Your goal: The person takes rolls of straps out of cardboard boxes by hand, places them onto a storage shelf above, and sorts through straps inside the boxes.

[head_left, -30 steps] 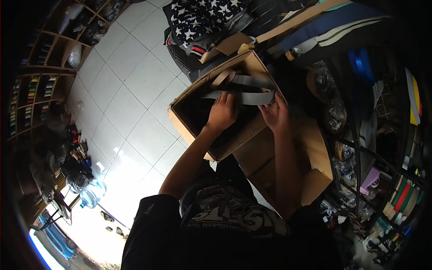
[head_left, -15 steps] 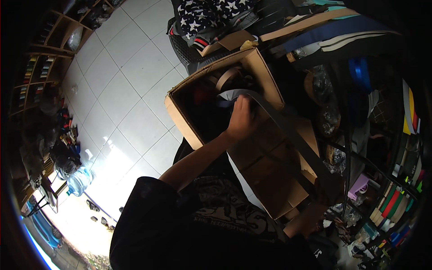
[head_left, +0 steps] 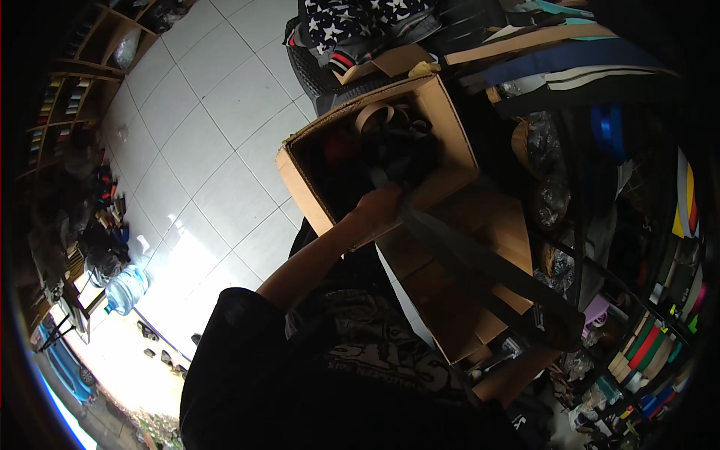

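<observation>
A long dark grey strap (head_left: 495, 262) runs from inside an open cardboard box (head_left: 454, 124) down to the right, doubled along part of its length. My left hand (head_left: 381, 204) is closed around it at the near edge of the box. At the other end, in deep shade, my right hand (head_left: 559, 337) is closed where the strap turns back on itself; its fingers are hard to make out. Inside the box lie a beige curled band (head_left: 379, 116) and dark coiled material.
Below the first box, a cardboard flap or second box (head_left: 465, 315) lies under the strap. Rolls of coloured material (head_left: 649, 337) and plastic-wrapped bundles (head_left: 551, 195) fill the rack at right. A star-patterned cloth (head_left: 341, 26) lies beyond the box; a blue water jug (head_left: 127, 289) stands far left.
My left hand has moved down and toward me, drawing the strap lower at the box. My right hand has shifted a little to the right with the strap's folded end.
</observation>
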Motion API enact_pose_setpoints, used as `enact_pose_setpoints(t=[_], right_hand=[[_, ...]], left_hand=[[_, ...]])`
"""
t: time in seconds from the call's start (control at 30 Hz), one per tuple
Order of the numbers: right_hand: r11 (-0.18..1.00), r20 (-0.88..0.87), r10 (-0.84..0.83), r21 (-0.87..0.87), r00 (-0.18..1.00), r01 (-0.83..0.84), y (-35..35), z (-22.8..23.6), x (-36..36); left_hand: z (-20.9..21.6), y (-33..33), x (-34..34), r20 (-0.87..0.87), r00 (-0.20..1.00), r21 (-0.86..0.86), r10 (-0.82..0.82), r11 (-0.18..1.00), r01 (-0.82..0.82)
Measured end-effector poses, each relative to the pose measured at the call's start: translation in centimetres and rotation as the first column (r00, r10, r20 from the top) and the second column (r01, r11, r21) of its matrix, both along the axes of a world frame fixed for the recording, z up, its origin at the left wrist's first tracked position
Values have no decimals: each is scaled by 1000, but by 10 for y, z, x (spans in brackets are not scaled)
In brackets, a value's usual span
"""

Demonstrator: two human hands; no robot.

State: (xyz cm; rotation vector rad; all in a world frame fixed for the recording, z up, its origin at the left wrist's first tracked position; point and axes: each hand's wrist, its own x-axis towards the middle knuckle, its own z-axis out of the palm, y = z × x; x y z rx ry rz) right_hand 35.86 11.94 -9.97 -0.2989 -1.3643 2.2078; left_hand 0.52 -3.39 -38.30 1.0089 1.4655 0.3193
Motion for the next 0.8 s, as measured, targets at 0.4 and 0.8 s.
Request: enact_pose_setpoints(t=[0.4,0.8], right_hand=[[948,31,-314,56,949,312,96,7,-166],[623,767,-600,625,225,-470,46,-55,-231]], left_hand=[[-129,-16,0,-423,766,-175,484,786,-593],[-114,7,-106,-275,840,148,468,884,-444]])
